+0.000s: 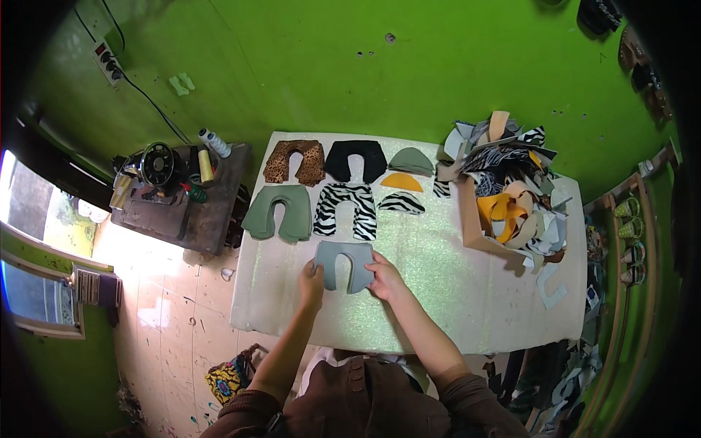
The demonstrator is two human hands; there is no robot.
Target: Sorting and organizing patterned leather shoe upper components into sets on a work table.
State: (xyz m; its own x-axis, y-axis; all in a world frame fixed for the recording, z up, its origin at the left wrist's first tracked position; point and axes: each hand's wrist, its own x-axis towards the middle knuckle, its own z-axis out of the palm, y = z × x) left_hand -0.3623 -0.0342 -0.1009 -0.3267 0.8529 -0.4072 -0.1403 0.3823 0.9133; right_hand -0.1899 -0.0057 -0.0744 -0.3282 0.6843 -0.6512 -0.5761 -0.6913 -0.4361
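Observation:
Between my two hands is a grey U-shaped cut piece [334,252], its opening turned toward me. My left hand [312,283] grips its left leg, and my right hand [385,276] pinches its right edge. Just beyond lie more U-shaped pieces in stacks: zebra-striped [345,198], green [274,201], leopard-print [279,155] and black [342,156]. To their right are half-moon pieces in green [410,160], yellow [403,181] and zebra stripes [404,204]. Whether the grey piece is one layer or several, I cannot tell.
A cardboard box [473,219] overflowing with scraps stands at the right of the pale table [431,306]. Near it lies a light U-shaped offcut [549,286]. A sewing machine [157,166] sits on a dark stand at left. Shoes [634,252] hang on the right-hand rack.

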